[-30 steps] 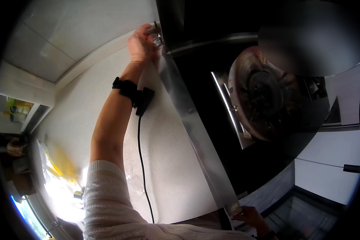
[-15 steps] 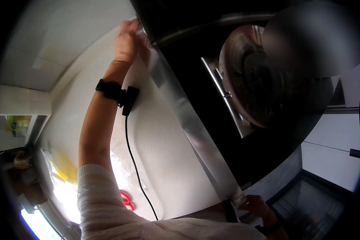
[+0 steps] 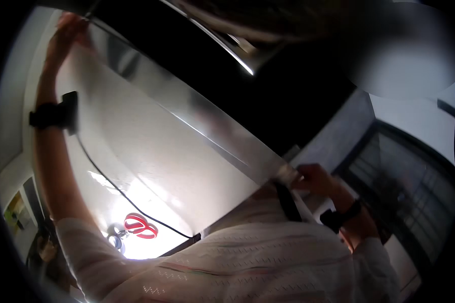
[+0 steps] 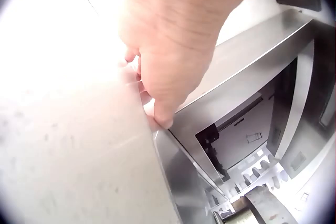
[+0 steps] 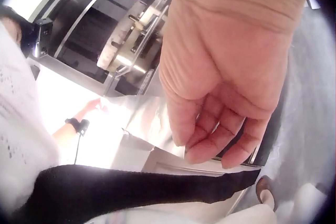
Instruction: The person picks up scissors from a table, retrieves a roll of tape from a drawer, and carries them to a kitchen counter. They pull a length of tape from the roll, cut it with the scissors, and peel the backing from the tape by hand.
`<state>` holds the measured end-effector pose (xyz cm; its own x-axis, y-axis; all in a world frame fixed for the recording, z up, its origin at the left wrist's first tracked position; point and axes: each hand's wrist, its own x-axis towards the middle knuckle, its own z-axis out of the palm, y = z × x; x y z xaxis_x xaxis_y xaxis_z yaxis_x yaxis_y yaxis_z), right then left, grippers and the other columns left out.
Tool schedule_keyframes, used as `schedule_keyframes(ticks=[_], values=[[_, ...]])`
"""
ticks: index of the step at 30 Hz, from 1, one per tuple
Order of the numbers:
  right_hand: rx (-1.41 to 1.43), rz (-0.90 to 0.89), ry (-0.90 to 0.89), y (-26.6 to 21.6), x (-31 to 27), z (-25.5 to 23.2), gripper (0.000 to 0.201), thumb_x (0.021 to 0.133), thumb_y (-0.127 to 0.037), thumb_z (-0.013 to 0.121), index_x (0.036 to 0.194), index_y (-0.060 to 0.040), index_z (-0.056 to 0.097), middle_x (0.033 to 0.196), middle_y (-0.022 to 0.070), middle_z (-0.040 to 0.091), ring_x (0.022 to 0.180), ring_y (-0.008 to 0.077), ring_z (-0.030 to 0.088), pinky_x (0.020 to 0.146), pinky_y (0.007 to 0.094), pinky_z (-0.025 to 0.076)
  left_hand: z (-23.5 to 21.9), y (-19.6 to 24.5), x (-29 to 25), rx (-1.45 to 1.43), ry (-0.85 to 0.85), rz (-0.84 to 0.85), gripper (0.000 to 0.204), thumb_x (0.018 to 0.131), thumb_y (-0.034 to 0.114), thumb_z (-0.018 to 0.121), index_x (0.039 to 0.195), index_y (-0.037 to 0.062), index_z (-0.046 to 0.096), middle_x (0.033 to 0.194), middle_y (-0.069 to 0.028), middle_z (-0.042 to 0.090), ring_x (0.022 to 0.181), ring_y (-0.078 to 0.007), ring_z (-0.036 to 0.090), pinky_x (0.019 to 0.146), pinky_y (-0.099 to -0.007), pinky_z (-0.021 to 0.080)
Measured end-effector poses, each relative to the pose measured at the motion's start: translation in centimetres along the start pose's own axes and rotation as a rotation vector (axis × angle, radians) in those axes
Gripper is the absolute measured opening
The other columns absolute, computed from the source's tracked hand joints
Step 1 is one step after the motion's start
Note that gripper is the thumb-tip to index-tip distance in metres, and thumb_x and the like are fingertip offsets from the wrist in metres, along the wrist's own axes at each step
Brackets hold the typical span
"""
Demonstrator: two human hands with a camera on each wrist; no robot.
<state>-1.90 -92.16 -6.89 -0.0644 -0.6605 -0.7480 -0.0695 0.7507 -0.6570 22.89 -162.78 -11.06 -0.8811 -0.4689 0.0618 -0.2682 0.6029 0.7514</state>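
A long, shiny silver foil strip (image 3: 222, 129) stretches along the edge of the white counter (image 3: 141, 131), beside the black cooktop. At its far end my left hand (image 3: 68, 33) pinches the strip; in the left wrist view the thumb (image 4: 164, 116) lies at the strip's corner against the counter edge, other fingers partly hidden. My right hand (image 3: 313, 179) holds the near end in front of my body. In the right wrist view its fingers (image 5: 205, 148) are curled towards the thumb, with the foil (image 5: 155, 124) running away from them.
Scissors with red handles (image 3: 140, 225) lie on the counter beside a small ring-shaped thing (image 3: 115, 241). A black cable (image 3: 113, 187) hangs from the left wrist camera across the counter. The black cooktop (image 3: 288, 91) borders the strip; a glass-fronted cabinet (image 3: 394, 166) stands at right.
The head view has swung, so the left hand appears farther left and the right hand farther up. The red-handled scissors have come fully into view. Both hands stay at the strip's ends.
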Motion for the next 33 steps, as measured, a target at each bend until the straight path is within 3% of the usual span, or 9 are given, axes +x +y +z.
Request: schedule_keyframes(ticks=[1,3,5,7,11,15,19,23,33], values=[[0.013,0.021,-0.003,-1.2,-0.1,-0.1,0.019,0.075,-0.019,0.068,0.083,-0.0028,0.062,0.070,0.0027,0.060,0.061,0.0093,0.052,0.054,0.0247,0.044,-0.6,-0.6,0.7,-0.562,-0.211,-0.076,0.031,0.091,0.030,0.047,0.114,0.0095,0.050,0.107,-0.0037,0.055,0.105,-0.0138,0.051,0.094,-0.0293,0.038],[0.013,0.152,-0.051,-3.0,-0.3,-0.4,0.017,0.076,-0.016,0.064,0.086,-0.0026,0.062,0.072,0.0036,0.060,0.066,0.0094,0.054,0.058,0.0247,0.044,-0.1,2.2,0.4,0.090,-0.114,-0.071,0.031,0.090,0.032,0.049,0.112,0.0108,0.051,0.105,-0.0043,0.056,0.099,-0.0128,0.054,0.089,-0.0306,0.042],[-0.058,0.087,-0.054,-2.9,-0.2,-0.3,0.020,0.077,-0.018,0.066,0.087,-0.0019,0.061,0.074,0.0028,0.060,0.067,0.0087,0.056,0.058,0.0236,0.045,1.3,3.5,1.0,0.521,-0.106,-0.362,0.032,0.088,0.034,0.052,0.108,0.0094,0.052,0.102,-0.0037,0.057,0.093,-0.0122,0.056,0.082,-0.0305,0.046],[0.004,0.051,-0.061,-2.2,-0.2,-0.1,0.022,0.077,-0.019,0.066,0.089,-0.0023,0.060,0.074,0.0028,0.060,0.067,0.0086,0.056,0.059,0.0236,0.045,0.7,4.3,0.5,0.636,-0.100,-0.128,0.034,0.085,0.037,0.056,0.105,0.0101,0.052,0.100,-0.0033,0.057,0.087,-0.0124,0.057,0.077,-0.0281,0.047],[0.028,0.097,-0.088,-1.1,0.1,0.4,0.025,0.077,-0.020,0.066,0.093,-0.0025,0.060,0.074,0.0032,0.060,0.065,0.0095,0.056,0.059,0.0246,0.046,0.6,3.7,0.1,0.802,-0.050,-0.152,0.058,0.081,0.049,0.056,0.125,0.0134,0.043,0.119,-0.0073,0.052,0.112,-0.0190,0.048,0.093,-0.0369,0.039],[0.079,0.142,-0.146,-1.2,0.6,1.6,0.026,0.077,-0.022,0.067,0.094,-0.0029,0.061,0.074,0.0039,0.060,0.063,0.0102,0.056,0.058,0.0245,0.046,-0.5,4.4,1.0,0.608,-0.143,-0.218,0.066,0.077,0.048,0.062,0.122,0.0036,0.042,0.111,-0.0130,0.053,0.103,-0.0227,0.050,0.087,-0.0370,0.040],[0.144,-0.086,-0.127,0.1,1.5,2.0,0.026,0.077,-0.021,0.064,0.095,-0.0021,0.061,0.073,0.0064,0.062,0.066,0.0131,0.059,0.062,0.0254,0.047,-1.2,4.6,1.8,0.372,-0.218,-0.294,0.076,0.072,0.048,0.069,0.118,-0.0062,0.041,0.104,-0.0188,0.054,0.093,-0.0264,0.051,0.082,-0.0371,0.041],[0.254,-0.164,-0.069,1.5,2.5,2.4,0.024,0.078,-0.020,0.061,0.090,0.0015,0.061,0.077,0.0082,0.066,0.074,0.0146,0.063,0.069,0.0263,0.048,1.0,10.9,2.5,0.640,-0.297,-0.390,0.053,0.077,0.045,0.065,0.098,-0.0026,0.053,0.088,-0.0139,0.060,0.085,-0.0246,0.054,0.079,-0.0351,0.041],[0.494,-0.296,0.000,2.4,7.9,5.2,0.017,0.078,-0.014,0.066,0.086,0.0000,0.063,0.083,0.0074,0.066,0.074,0.0139,0.062,0.073,0.0252,0.049,-1.4,8.1,0.0,0.540,-0.265,-0.504,0.068,0.081,0.051,0.053,0.130,0.0090,0.033,0.129,-0.0126,0.038,0.122,-0.0250,0.032,0.101,-0.0406,0.022]])
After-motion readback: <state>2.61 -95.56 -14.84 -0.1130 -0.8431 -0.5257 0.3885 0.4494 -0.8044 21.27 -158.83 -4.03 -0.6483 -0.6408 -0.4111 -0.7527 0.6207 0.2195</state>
